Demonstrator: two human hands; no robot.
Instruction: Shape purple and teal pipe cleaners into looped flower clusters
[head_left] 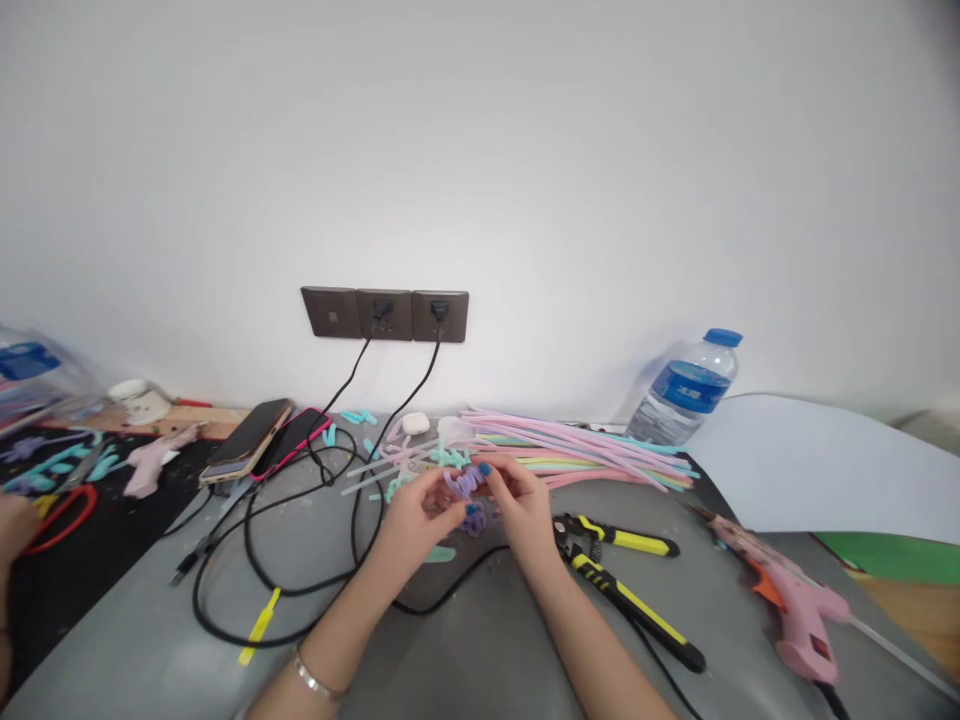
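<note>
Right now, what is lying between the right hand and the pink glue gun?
The head view shows spread pliers and part of a black cable between the right hand and the glue gun.

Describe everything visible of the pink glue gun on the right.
The glue gun lies on its side on the gray tabletop, clear of the right hand. Its pink body, plastic by its look, has an orange trigger and dark-red switch. The nozzle points away and leftward; a pale stick protrudes behind, and a black cord leaves the grip.
</note>
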